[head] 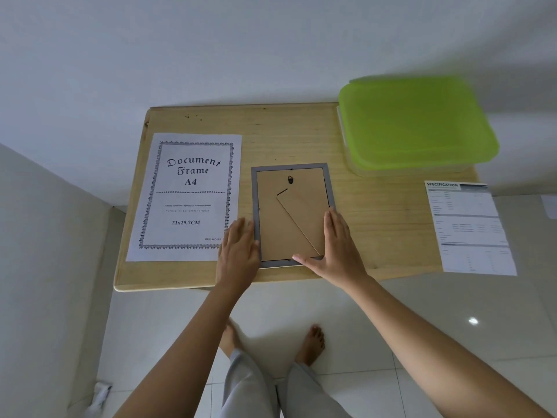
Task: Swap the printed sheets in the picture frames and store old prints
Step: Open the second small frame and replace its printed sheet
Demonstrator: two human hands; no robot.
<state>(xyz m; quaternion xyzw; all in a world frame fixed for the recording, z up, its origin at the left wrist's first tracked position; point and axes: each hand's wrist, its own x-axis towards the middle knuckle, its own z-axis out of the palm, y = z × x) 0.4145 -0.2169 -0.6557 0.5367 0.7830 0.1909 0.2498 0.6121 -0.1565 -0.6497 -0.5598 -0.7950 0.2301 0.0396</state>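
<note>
A small grey picture frame (291, 188) lies face down in the middle of the wooden table (376, 212), its brown backing board and stand showing. My left hand (239, 251) lies flat with straight fingers against the frame's left edge. My right hand (337, 248) rests flat on the frame's lower right corner, thumb along the bottom edge. A large "Document Frame A4" sheet (188, 194) lies to the left. A "Specification" sheet (470, 227) hangs over the table's right edge.
A clear plastic box with a green lid (416, 125) stands at the back right of the table. White walls are behind and to the left. The tiled floor and my bare feet show below the table's front edge.
</note>
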